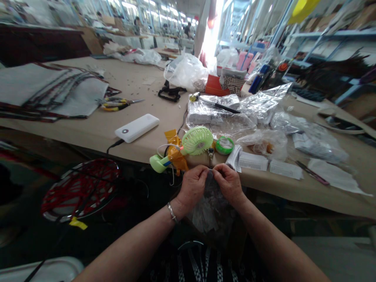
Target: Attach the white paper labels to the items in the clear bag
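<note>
My left hand and my right hand meet at the table's front edge, thumbs and fingertips pinched closed. What sits between the fingertips is too small to make out. Just beyond them a short metal rod-like fitting stands at the edge. Under the hands hangs a crumpled, see-through plastic bag; whether the fingers touch it I cannot tell. A light-green mini fan, fixed with orange tape, faces the hands from the left. Behind my right hand is a round green container with something white in it.
Printed paper labels lie right of the hands, with tweezers-like tool farther right. A white power bank, yellow-handled pliers and stacked grey fabric pieces lie left. Plastic packs lie behind. A red-strapped stool stands lower left.
</note>
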Tool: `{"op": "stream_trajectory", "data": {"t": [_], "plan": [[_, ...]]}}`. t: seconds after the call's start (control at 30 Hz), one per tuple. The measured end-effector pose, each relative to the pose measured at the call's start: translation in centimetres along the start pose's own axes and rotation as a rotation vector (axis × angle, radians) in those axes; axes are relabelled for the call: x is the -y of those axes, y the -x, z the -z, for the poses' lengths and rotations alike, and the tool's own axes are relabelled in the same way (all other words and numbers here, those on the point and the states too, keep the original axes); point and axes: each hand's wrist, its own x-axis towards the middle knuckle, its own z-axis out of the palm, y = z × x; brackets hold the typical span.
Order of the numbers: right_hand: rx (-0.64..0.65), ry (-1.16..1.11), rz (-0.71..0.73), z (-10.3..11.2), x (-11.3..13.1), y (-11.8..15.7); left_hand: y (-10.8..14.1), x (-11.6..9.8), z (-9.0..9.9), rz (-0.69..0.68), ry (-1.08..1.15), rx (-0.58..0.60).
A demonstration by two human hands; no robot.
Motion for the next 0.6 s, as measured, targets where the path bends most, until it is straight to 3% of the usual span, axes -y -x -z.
{"op": "stream_trajectory", "data": {"t": [0.2, 0.37, 0.5, 0.6], "plan": [[0.011, -0.039, -0.012, 0.1, 0.1, 0.2, 0.1, 0.1, 0.1, 0.006, 0.053, 0.01], [0.088, -0.032, -0.047, 0.3, -0.3, 2.4, 2.1, 0.5, 0.4, 0.064, 0.094, 0.077], [0.146, -0.045, -0.13, 0.0, -2.8, 5.0, 4.5, 1.7, -0.4, 0.189, 0.074, 0.116], [0.094, 0.01, -0.128, -0.7, -5.3, 6.5, 5.5, 3.4, -1.1, 0.338, 0.023, 0.166]]}}
